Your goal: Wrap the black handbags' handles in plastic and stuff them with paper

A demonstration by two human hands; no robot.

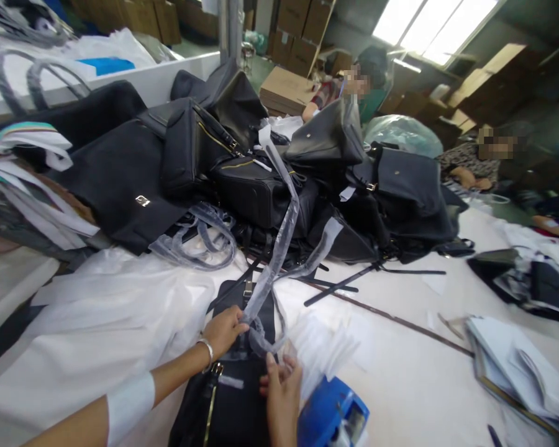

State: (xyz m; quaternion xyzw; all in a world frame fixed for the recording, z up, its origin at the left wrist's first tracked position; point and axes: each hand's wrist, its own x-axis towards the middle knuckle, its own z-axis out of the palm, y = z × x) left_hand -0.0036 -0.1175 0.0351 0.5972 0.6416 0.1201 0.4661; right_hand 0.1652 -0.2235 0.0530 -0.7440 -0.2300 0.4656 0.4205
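A black bag (242, 403) with a gold zipper and buckle lies in front of me at the bottom of the view. Over its upper part runs a long strap (279, 248) wrapped in clear plastic, looping down toward my hands. My left hand (226, 332) is closed, pinching the wrapped strap between thumb and fingers. Beside it, my right hand (282, 385) has its thumb and fingers curled together at the bottom of the strap's loop. The exact grip of the right fingertips is partly hidden. A blue tape dispenser (330, 413) stands just right of my right hand.
Several black bags (261, 192) are heaped across the far side of the white table (391, 372). Coiled wrapped straps (200, 239) lie left of centre, near white sheeting (121, 329). Papers (522, 360) are at the right. Two people sit beyond, near cardboard boxes (286, 87).
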